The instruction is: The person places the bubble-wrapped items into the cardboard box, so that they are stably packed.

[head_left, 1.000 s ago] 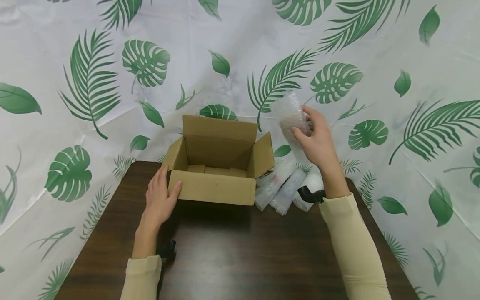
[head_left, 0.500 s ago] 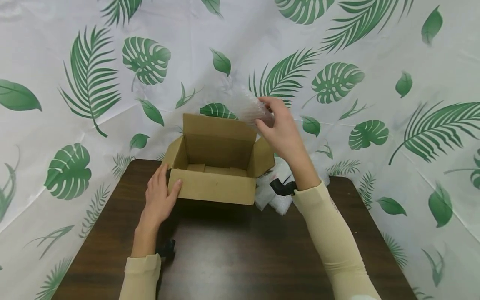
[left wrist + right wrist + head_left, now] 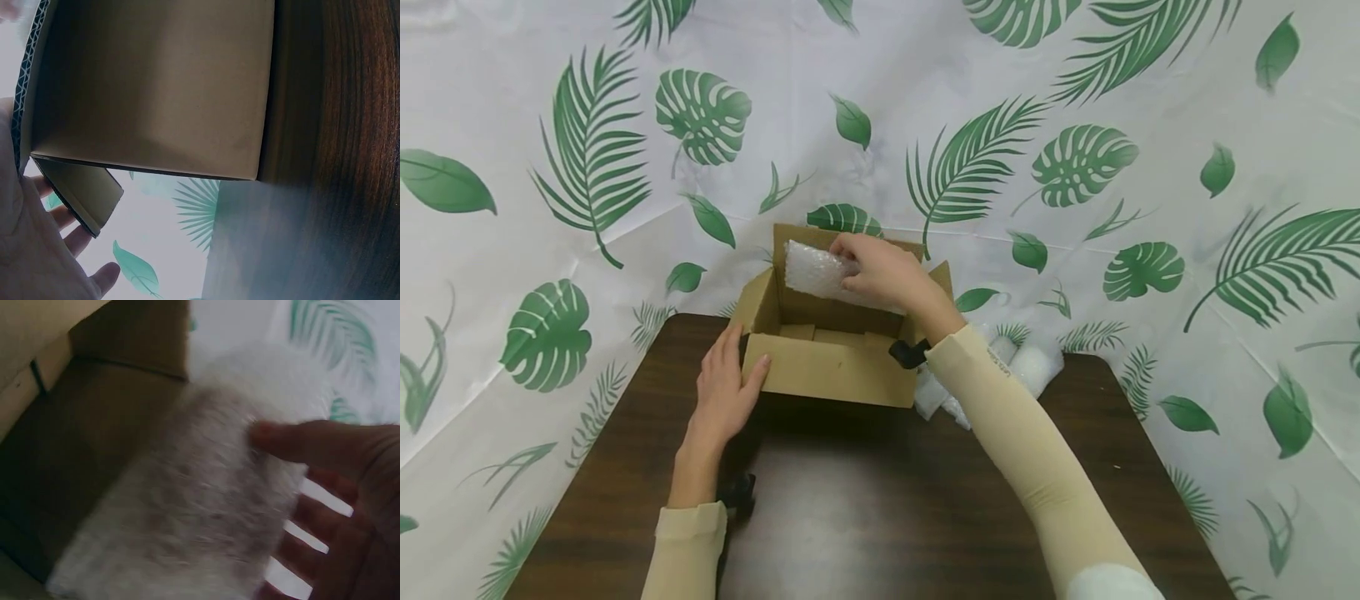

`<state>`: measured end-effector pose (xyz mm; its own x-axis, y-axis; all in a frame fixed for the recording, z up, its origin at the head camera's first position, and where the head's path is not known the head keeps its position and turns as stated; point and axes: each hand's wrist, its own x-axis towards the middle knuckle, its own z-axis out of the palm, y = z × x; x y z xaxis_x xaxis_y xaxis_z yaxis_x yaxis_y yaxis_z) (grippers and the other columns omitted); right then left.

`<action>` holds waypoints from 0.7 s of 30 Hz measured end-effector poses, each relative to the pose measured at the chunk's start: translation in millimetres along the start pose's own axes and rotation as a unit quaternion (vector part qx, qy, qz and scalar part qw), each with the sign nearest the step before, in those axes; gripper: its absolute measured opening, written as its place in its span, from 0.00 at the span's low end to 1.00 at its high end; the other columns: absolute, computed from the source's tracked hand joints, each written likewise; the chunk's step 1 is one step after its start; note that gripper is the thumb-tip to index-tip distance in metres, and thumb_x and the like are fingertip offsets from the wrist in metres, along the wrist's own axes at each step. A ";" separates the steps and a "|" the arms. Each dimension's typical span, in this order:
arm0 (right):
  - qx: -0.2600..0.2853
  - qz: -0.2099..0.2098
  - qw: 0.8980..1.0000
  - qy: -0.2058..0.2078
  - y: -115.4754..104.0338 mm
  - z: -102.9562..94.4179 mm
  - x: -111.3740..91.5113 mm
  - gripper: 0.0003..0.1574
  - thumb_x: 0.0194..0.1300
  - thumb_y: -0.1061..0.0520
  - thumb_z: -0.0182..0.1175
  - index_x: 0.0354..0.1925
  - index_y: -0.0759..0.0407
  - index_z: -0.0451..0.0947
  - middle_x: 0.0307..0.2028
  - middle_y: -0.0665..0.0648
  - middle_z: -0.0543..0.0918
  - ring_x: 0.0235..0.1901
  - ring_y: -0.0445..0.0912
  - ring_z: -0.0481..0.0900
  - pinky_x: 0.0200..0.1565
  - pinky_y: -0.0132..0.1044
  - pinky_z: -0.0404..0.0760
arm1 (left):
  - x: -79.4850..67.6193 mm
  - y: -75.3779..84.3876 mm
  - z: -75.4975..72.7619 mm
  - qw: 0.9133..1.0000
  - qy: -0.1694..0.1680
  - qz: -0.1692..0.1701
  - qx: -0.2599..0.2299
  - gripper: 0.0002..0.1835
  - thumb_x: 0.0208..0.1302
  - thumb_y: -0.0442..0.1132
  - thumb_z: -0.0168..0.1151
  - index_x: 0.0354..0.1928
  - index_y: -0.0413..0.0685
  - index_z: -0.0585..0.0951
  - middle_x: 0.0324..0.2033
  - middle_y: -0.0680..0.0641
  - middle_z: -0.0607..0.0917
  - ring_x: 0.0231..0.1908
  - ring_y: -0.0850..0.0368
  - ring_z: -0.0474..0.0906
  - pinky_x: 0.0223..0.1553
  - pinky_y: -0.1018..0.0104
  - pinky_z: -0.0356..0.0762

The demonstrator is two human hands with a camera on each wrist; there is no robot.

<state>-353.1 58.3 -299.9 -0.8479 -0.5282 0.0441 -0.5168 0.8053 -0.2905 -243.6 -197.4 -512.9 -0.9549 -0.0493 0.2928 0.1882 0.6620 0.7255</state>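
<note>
An open cardboard box [image 3: 831,371] stands on the table with its flaps up or spread. My left hand [image 3: 724,396] holds its front left corner, thumb over the front flap and fingers along the left flap. In the left wrist view those fingers [image 3: 78,240] show beyond the side flap. My right hand [image 3: 883,271] grips a bubble-wrapped bundle [image 3: 816,271] over the box opening, in front of the back flap. The right wrist view shows the thumb lying across the bubble wrap [image 3: 206,494] and the fingers behind it; what is wrapped inside is hidden.
More bubble-wrapped bundles [image 3: 1033,367] lie right of the box, partly covered by my right sleeve [image 3: 1022,450]. The dark wooden table [image 3: 850,517] extends in front. A leaf-patterned white cloth [image 3: 865,100] hangs behind the table.
My right hand has carried the bubble-wrapped bundle leftward and down from the right side to over the box opening. The left hand has kept its place at the box corner.
</note>
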 end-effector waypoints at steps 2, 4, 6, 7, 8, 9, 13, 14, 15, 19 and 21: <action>-0.015 0.009 0.999 -0.027 2.4 9.5 11.1 0.25 0.76 0.52 0.64 0.68 0.43 0.76 0.65 0.49 0.82 0.63 0.48 0.80 0.62 0.58 0.79 | 0.6 -0.2 0.1 1.000 -0.001 0.000 0.000 0.43 0.84 0.59 0.50 0.88 0.47 0.49 0.85 0.33 0.52 0.81 0.24 0.48 0.73 0.20 0.49; -0.026 0.022 0.998 -0.054 4.8 18.6 21.0 0.24 0.75 0.52 0.64 0.67 0.42 0.76 0.65 0.48 0.82 0.62 0.49 0.80 0.62 0.60 0.78 | 0.9 -0.3 0.3 1.000 -0.004 -0.001 -0.001 0.43 0.84 0.60 0.50 0.88 0.48 0.49 0.85 0.34 0.52 0.81 0.24 0.47 0.73 0.20 0.49; -0.031 0.030 0.995 -0.087 6.8 27.2 29.7 0.25 0.76 0.52 0.64 0.68 0.43 0.75 0.66 0.50 0.81 0.62 0.50 0.80 0.63 0.60 0.78 | 1.1 -0.5 0.3 1.000 -0.007 -0.002 -0.001 0.43 0.84 0.60 0.49 0.88 0.48 0.48 0.85 0.34 0.51 0.81 0.24 0.47 0.73 0.20 0.48; -0.032 0.031 0.994 -0.103 7.4 31.0 33.5 0.26 0.76 0.52 0.64 0.69 0.43 0.75 0.67 0.50 0.81 0.62 0.50 0.80 0.63 0.59 0.78 | 1.2 -0.6 0.1 1.000 -0.009 -0.003 -0.001 0.43 0.84 0.60 0.49 0.88 0.48 0.48 0.85 0.34 0.51 0.82 0.25 0.47 0.73 0.20 0.48; -0.032 0.032 0.992 -0.120 7.5 34.3 37.0 0.26 0.76 0.53 0.63 0.70 0.44 0.74 0.68 0.51 0.80 0.62 0.51 0.79 0.63 0.58 0.77 | 1.3 -1.0 0.0 1.000 -0.010 -0.005 -0.001 0.43 0.83 0.60 0.49 0.88 0.49 0.48 0.85 0.35 0.51 0.82 0.25 0.46 0.73 0.20 0.48; -0.032 0.031 0.990 -0.136 7.5 37.2 40.3 0.27 0.77 0.53 0.62 0.71 0.44 0.74 0.70 0.52 0.79 0.62 0.51 0.78 0.64 0.57 0.77 | 1.4 -1.3 -0.2 1.000 -0.011 -0.006 -0.001 0.43 0.84 0.61 0.49 0.88 0.49 0.48 0.85 0.35 0.51 0.82 0.25 0.46 0.73 0.20 0.48; -0.032 0.040 0.981 -0.185 5.8 44.9 53.0 0.30 0.78 0.56 0.57 0.74 0.45 0.71 0.73 0.54 0.75 0.58 0.51 0.76 0.61 0.51 0.76 | 1.3 -1.5 -1.5 1.000 -0.017 -0.011 -0.003 0.43 0.84 0.61 0.48 0.88 0.50 0.47 0.86 0.36 0.50 0.82 0.26 0.45 0.73 0.19 0.48; -0.033 0.045 0.980 -0.193 5.4 46.6 56.1 0.31 0.78 0.56 0.57 0.75 0.45 0.70 0.74 0.54 0.74 0.58 0.50 0.75 0.60 0.50 0.76 | 1.1 -1.4 -1.6 1.000 -0.018 -0.012 -0.004 0.43 0.84 0.62 0.48 0.88 0.50 0.47 0.86 0.36 0.49 0.82 0.27 0.45 0.73 0.19 0.48; -0.033 0.048 0.978 -0.200 5.0 48.2 58.8 0.32 0.78 0.57 0.56 0.76 0.45 0.70 0.75 0.54 0.74 0.58 0.51 0.75 0.60 0.50 0.76 | 0.8 -1.3 -1.6 1.000 -0.018 -0.013 -0.005 0.43 0.84 0.62 0.48 0.88 0.51 0.46 0.86 0.36 0.49 0.82 0.27 0.44 0.73 0.19 0.48; -0.020 0.057 0.976 -0.210 3.7 56.5 67.0 0.32 0.78 0.58 0.58 0.76 0.48 0.70 0.76 0.56 0.73 0.61 0.51 0.74 0.62 0.49 0.76 | 0.0 -1.2 -1.2 1.000 -0.016 -0.013 -0.007 0.43 0.84 0.62 0.48 0.88 0.51 0.47 0.86 0.37 0.50 0.83 0.28 0.45 0.73 0.19 0.49; -0.012 0.060 0.975 -0.214 2.9 60.8 69.2 0.31 0.79 0.59 0.57 0.76 0.49 0.70 0.75 0.57 0.73 0.63 0.51 0.74 0.64 0.49 0.76 | -0.6 -1.8 -1.4 1.000 -0.017 -0.014 -0.006 0.43 0.84 0.62 0.48 0.88 0.51 0.47 0.86 0.37 0.50 0.83 0.28 0.44 0.73 0.19 0.49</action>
<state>-406.1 7.7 -355.8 -0.7783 -0.4901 -0.3925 -0.4248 0.8713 -0.2456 -243.0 -199.6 -513.6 -0.9672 -0.0416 0.2505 0.1638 0.6515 0.7408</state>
